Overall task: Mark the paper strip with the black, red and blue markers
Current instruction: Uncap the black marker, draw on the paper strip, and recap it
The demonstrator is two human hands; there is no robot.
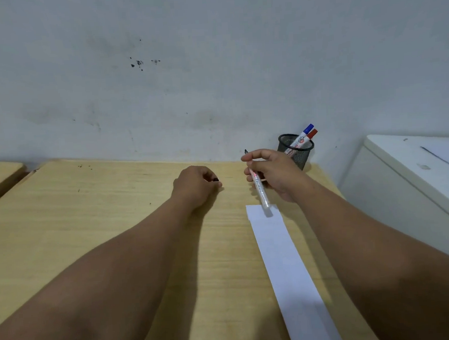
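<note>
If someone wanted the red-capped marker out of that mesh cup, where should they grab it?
By the red cap end of the red marker, pinched from above. It leans up and right out of the mesh pen holder, against the blue marker, and its lower barrel sits inside the cup.

1 head view looks forward-down, seemingly close, over the desk (pixel 89 204).

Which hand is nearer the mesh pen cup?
Right. The right hand, holding the black marker, sits just in front of the mesh pen cup; the left hand is farther left.

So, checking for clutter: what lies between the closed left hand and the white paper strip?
In the head view, only bare wooden table separates the left hand from the white paper strip.
</note>
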